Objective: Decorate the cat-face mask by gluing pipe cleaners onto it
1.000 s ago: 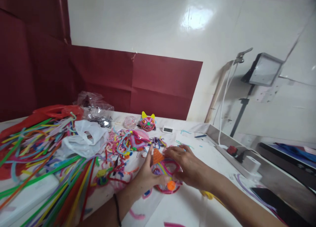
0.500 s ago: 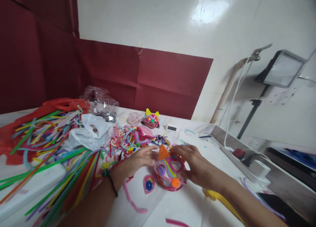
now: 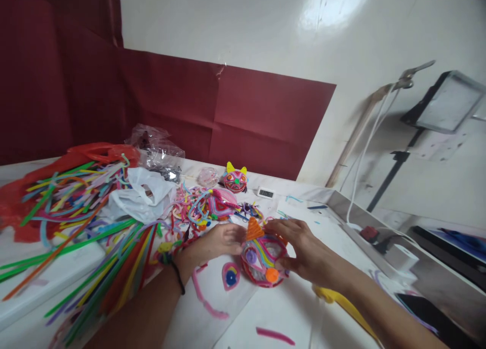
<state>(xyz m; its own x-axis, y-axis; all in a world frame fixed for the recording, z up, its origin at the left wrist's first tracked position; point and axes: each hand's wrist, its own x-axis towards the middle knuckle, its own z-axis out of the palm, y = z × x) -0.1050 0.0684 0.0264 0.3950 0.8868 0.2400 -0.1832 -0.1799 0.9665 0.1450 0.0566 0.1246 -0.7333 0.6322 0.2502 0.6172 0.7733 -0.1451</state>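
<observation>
A round cat-like face made of pipe cleaners [image 3: 261,260] stands on white paper between my hands, with an orange ear, a purple eye and an orange nose. My right hand [image 3: 299,245] grips its right side, thumb at the front and fingers over the top by the other ear, which is mostly hidden. At its left edge, my left hand [image 3: 224,239] steadies it with bent fingers. Left of the face lies a loose pink-and-blue eye piece [image 3: 231,276], beside a curved pink pipe cleaner [image 3: 205,303]. A short magenta strip [image 3: 275,335] lies in front.
Bundles of pipe cleaners [image 3: 125,273] and a white plastic bag [image 3: 142,200] cover the left side. A finished cat face with yellow ears [image 3: 235,178] sits at the back near a small digital display [image 3: 265,192]. A yellow strip [image 3: 347,308] lies under my right forearm.
The camera view has shifted slightly, moving the scene a little. Both hands stay on the cat face, with the left fingers curled slightly more. The loose pieces lie as before.
</observation>
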